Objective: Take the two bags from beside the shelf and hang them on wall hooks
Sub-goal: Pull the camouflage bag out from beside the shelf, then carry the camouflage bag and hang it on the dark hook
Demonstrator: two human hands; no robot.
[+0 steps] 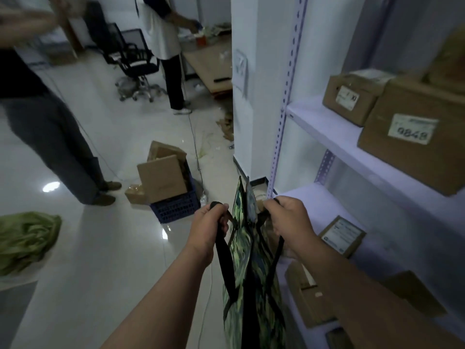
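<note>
Both hands are fisted on handles: left hand (210, 222) curled round a flat black webbing strap (221, 255), right hand (286, 217) curled round a second black strap (276, 250). Between them hangs a green leaf-print fabric bag (241, 253), soft and flat-sided, top edge drawn into a narrow slit. Two printed panels show; can't tell if that's one bag held open or two face to face. It hangs clear of the glossy pale tile floor (100, 248), just beside the white metal shelf (324, 122), whose perforated angle upright (284, 96) stands behind the right hand. The shelf boards carry matte brown cardboard boxes (412, 137) with white paper labels, the biggest marked 9848. On the floor to the left: blue plastic lattice crate (176, 207) stuffed with open cardboard, then a crumpled olive-green cloth heap (25, 238). Background: person in grey trousers (50, 137), person in a white top (161, 28), black mesh office chair (136, 64).
</note>
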